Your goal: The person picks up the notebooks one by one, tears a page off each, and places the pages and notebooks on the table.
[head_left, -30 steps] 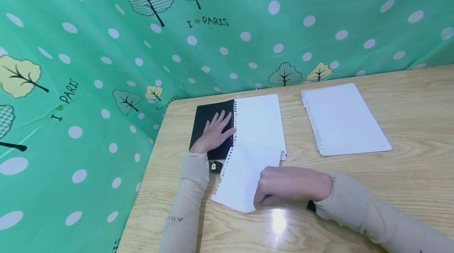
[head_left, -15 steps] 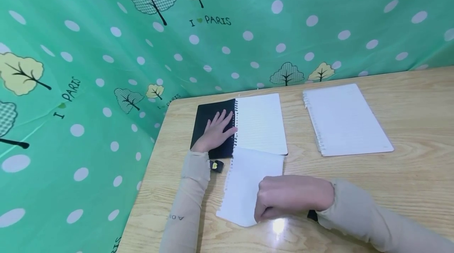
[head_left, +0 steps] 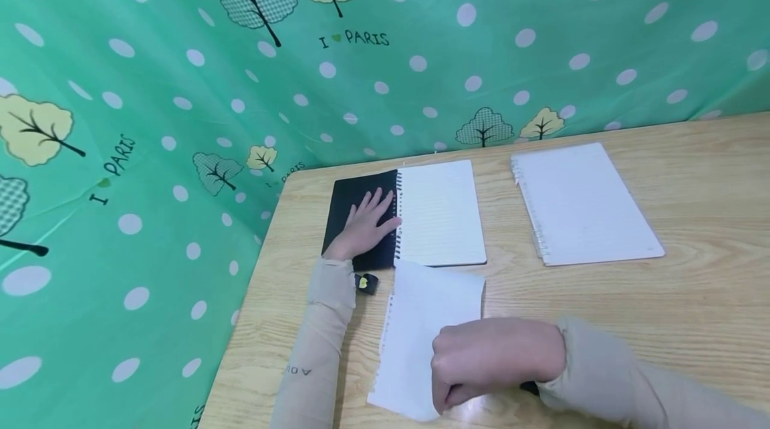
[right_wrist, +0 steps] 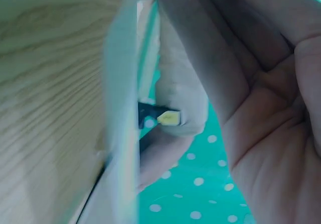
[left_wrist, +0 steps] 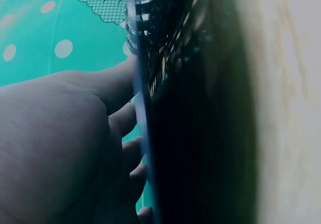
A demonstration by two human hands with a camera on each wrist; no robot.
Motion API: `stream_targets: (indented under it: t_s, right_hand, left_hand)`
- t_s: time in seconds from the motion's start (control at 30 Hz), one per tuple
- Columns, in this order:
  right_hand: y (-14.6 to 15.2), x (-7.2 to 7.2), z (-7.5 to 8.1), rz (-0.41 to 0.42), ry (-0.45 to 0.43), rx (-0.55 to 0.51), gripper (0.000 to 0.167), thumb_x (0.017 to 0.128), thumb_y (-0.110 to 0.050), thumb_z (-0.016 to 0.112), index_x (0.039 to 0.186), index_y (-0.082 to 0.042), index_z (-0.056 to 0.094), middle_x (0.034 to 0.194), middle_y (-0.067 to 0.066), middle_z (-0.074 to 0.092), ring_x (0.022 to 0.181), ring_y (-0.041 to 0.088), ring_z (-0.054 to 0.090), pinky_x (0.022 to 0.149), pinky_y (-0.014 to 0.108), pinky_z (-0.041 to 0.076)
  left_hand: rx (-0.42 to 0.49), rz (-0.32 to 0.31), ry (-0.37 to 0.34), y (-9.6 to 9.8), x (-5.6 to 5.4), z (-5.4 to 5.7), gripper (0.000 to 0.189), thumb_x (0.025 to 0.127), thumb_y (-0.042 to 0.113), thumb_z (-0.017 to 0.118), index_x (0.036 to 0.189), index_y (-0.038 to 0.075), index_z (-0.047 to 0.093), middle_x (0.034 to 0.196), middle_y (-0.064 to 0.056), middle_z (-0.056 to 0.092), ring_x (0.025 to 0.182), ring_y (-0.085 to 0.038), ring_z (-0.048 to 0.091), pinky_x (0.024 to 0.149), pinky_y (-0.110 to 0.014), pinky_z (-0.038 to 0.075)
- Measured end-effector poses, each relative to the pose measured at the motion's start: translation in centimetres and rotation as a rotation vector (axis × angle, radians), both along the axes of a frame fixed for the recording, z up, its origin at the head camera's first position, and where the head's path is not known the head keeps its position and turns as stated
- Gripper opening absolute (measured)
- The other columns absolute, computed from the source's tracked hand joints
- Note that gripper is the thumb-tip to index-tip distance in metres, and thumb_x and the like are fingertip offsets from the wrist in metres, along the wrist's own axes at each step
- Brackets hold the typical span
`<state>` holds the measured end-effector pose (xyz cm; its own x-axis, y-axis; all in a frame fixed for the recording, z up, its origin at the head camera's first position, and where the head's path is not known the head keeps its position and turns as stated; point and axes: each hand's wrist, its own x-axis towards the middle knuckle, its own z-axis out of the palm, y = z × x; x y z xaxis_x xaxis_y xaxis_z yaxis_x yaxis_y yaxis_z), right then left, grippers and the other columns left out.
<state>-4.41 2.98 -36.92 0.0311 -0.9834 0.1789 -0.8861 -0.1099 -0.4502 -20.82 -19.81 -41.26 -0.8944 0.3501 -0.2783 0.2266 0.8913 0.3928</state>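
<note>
A spiral notebook lies open, its black cover [head_left: 345, 205] to the left and a lined white page [head_left: 442, 215] to the right of the coil. My left hand [head_left: 363, 228] rests flat on the black cover with fingers spread, the thumb reaching the coil. In front of the notebook is a loose sheet of paper [head_left: 415, 335] with a ragged, holed left edge. My right hand [head_left: 493, 359] pinches the sheet near its lower right corner, fingers curled. In the right wrist view the sheet [right_wrist: 120, 113] appears edge-on beside the curled fingers.
A stack of white lined sheets [head_left: 586, 205] with a holed left edge lies at the right on the wooden table [head_left: 710, 215]. A green patterned cloth [head_left: 421, 48] hangs behind and to the left. A dark strap [head_left: 367, 283] shows at the left wrist.
The right hand has drawn the sheet toward the person; its top has come down off the notebook page to the notebook's lower edge. The left hand has stayed in place on the cover.
</note>
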Motion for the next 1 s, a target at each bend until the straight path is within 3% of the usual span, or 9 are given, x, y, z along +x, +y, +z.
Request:
stream_targets:
  t_s: [0.17, 0.47, 0.7, 1.0]
  right_hand:
    - [0.0, 0.5, 0.6, 0.011, 0.001, 0.013, 0.025, 0.092, -0.014, 0.069, 0.069, -0.024, 0.070, 0.062, -0.022, 0.055, 0.056, -0.011, 0.027, 0.057, -0.003, 0.029]
    - [0.1, 0.7, 1.2, 0.027, -0.054, 0.011, 0.033, 0.092, -0.006, 0.065, 0.062, -0.020, 0.062, 0.056, -0.017, 0.044, 0.054, -0.008, 0.024, 0.053, -0.001, 0.025]
    - [0.3, 1.3, 1.9, 0.045, -0.094, -0.001, 0.034, 0.092, -0.009, 0.068, 0.061, -0.022, 0.063, 0.057, -0.019, 0.049, 0.055, -0.012, 0.023, 0.052, -0.002, 0.026]
    - [0.8, 0.9, 2.6, -0.047, 0.001, -0.080, 0.039, 0.095, -0.007, 0.062, 0.061, -0.020, 0.046, 0.059, -0.012, 0.030, 0.056, -0.004, 0.018, 0.050, 0.003, 0.017]
  left_hand:
    - [-0.009, -0.001, 0.009, 0.0, 0.1, 0.0, 0.070, 0.104, 0.051, 0.041, 0.160, 0.021, 0.014, 0.167, -0.007, 0.002, 0.154, -0.029, -0.006, 0.123, -0.056, -0.004]
    - [-0.004, 0.001, 0.013, -0.1, 0.1, -0.2, 0.071, 0.103, 0.051, 0.042, 0.160, 0.021, 0.014, 0.167, -0.007, 0.003, 0.154, -0.029, -0.006, 0.123, -0.055, -0.004]
    - [-0.006, 0.010, 0.010, -0.1, 0.1, -0.1, 0.070, 0.103, 0.052, 0.042, 0.160, 0.022, 0.014, 0.168, -0.006, 0.003, 0.154, -0.027, -0.006, 0.123, -0.055, -0.005]
    - [-0.022, -0.005, 0.022, 0.1, 0.1, 0.2, 0.070, 0.103, 0.052, 0.042, 0.160, 0.021, 0.016, 0.167, -0.006, 0.005, 0.154, -0.028, -0.004, 0.124, -0.054, -0.002]
